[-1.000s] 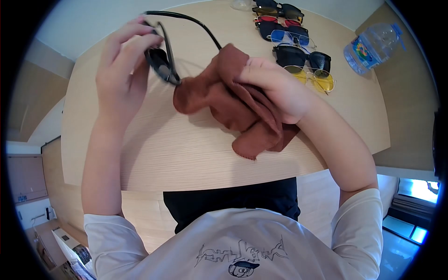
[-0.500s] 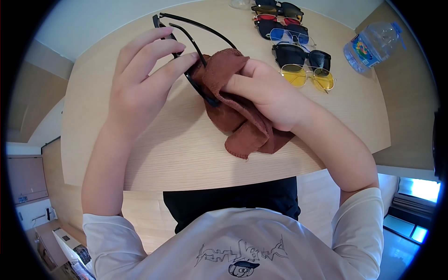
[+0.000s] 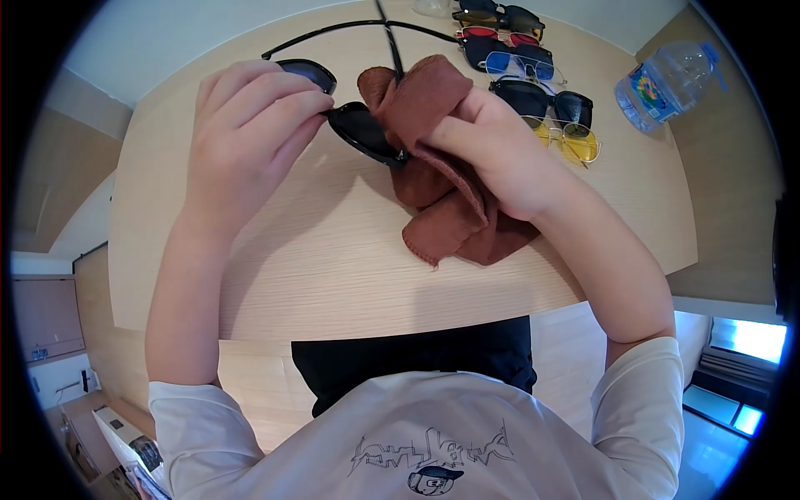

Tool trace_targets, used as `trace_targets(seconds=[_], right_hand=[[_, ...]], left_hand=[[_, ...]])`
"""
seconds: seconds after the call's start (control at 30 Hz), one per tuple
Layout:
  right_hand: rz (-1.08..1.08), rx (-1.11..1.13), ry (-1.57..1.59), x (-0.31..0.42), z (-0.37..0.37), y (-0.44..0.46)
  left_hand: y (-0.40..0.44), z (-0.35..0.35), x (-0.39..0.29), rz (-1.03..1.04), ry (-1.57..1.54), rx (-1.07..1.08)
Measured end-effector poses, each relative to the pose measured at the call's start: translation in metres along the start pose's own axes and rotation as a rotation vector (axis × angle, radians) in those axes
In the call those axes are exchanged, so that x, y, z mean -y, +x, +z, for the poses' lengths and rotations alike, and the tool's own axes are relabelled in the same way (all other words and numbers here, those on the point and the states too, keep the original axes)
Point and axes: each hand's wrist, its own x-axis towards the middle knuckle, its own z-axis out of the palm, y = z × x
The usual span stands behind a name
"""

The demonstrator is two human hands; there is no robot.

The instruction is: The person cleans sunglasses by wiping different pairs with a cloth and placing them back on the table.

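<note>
Black sunglasses [image 3: 364,133] are pinched near the bridge by my left hand [image 3: 254,137], at the left above the table. Their dark lenses face up toward me, and the thin black temples stretch away at the top. My right hand [image 3: 500,150] grips a brown cloth [image 3: 446,192], with the thumb along its top fold. The cloth touches the outer end of the right-side lens, and its lower part hangs loosely toward the table.
Several pairs of glasses lie in a column at the back right of the wooden table [image 3: 333,283], including yellow-lensed glasses [image 3: 577,145] and blue-lensed glasses [image 3: 521,65]. A plastic bottle [image 3: 658,87] stands to their right.
The sunglasses have turned so that both lenses show, and their temples now point away. The cloth has come off most of the right-side lens, and my right hand has moved slightly up and right.
</note>
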Motion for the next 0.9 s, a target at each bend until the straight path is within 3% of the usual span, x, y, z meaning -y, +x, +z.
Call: trace_targets(seconds=[0.2, 0.4, 0.9], right_hand=[[-0.078, 0.023, 0.319, -0.014, -0.008, 0.005], [-0.113, 0.141, 0.305, -0.011, -0.021, 0.01], [0.023, 0.02, 0.535, -0.002, -0.016, 0.006]], left_hand=[[0.002, 0.0, -0.001, -0.013, -0.065, 0.014], [0.002, 0.002, -0.009, 0.066, -0.187, 0.084], [0.001, 0.01, -0.023, 0.158, -0.365, 0.042]])
